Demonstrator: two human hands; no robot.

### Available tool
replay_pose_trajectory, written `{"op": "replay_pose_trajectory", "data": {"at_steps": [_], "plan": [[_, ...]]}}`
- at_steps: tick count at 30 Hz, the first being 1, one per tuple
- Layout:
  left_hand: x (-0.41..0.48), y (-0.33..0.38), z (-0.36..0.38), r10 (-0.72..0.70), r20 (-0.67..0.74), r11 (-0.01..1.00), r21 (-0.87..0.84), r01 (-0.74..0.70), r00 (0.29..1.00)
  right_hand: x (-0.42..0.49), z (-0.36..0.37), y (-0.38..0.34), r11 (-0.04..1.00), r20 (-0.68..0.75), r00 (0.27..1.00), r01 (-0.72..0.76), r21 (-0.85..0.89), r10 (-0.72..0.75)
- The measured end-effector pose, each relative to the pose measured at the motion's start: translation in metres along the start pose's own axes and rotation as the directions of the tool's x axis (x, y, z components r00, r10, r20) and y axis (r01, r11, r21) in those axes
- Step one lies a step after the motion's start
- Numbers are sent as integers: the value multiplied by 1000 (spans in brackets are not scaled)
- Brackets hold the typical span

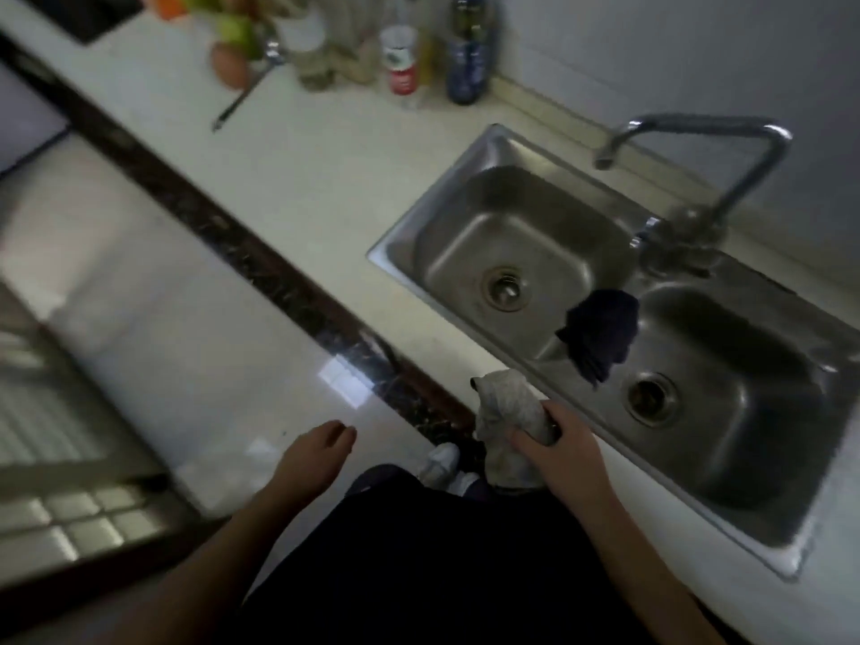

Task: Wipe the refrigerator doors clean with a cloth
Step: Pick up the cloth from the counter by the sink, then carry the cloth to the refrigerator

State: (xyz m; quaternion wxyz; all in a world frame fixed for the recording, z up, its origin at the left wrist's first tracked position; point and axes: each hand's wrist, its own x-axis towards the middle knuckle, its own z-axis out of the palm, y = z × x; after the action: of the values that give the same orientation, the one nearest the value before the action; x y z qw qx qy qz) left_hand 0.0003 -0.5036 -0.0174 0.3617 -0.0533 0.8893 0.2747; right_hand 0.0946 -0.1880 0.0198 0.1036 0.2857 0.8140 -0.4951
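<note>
1. Floor: pale glossy tiles fill the left of the scene, alongside the dark front edge of the bench.
2. Bench: white top running from far left to near right.
3. Sink: steel, two basins, set into the bench at right, with a bent tap on its far side.
4. Right arm: the bare forearm reaches forward to the sink's near-left corner. The right hand is turned back upward, with fingers and thumb curled round the cloth.
5. Left arm: the forearm extends over the floor. The left hand hangs in the air left of the bench edge, fingers loosely bent, holding nothing.
6. Cloth: grey and bunched, gripped in the right hand. One end sticks out beyond the fingers over the bench edge and the other hangs below the palm. It is well apart from the left hand, to that hand's right.
7. Dark rag: draped over the divider between the basins, near the cloth but apart from it.
8. Bottles: blurred, grouped at the far end of the bench.
</note>
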Motion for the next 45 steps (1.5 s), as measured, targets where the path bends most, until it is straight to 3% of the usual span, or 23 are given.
{"op": "replay_pose_trajectory", "data": {"at_steps": [4,9,15,20,24,30,34,39,45], "plan": [[-42,-87,22,-296,-93,919,-301,256,951,23,33,-24,994,237,968,99,-48,-85],[-108,-170,55,-559,-41,718,-525,458,828,28,92,-66,964,464,873,235,-127,-151],[-153,-237,70,-722,27,424,-772,473,692,29,173,-116,908,617,768,368,-202,-174],[-150,-282,55,-745,132,267,-840,473,654,33,235,-158,902,627,761,375,-214,-168],[-127,-305,18,-721,151,281,-829,484,676,36,274,-188,918,605,781,341,-203,-156],[-70,-321,-81,-673,-8,415,-832,369,739,62,324,-229,925,580,809,289,-246,-99],[-27,-330,-139,-655,-52,453,-825,337,754,102,363,-267,921,586,807,277,-272,-70],[12,-347,-194,-705,-10,405,-826,391,709,160,429,-332,920,620,782,290,-262,-70],[47,-365,-251,-808,29,289,-851,438,589,225,516,-435,885,748,655,404,-231,-104]]}}
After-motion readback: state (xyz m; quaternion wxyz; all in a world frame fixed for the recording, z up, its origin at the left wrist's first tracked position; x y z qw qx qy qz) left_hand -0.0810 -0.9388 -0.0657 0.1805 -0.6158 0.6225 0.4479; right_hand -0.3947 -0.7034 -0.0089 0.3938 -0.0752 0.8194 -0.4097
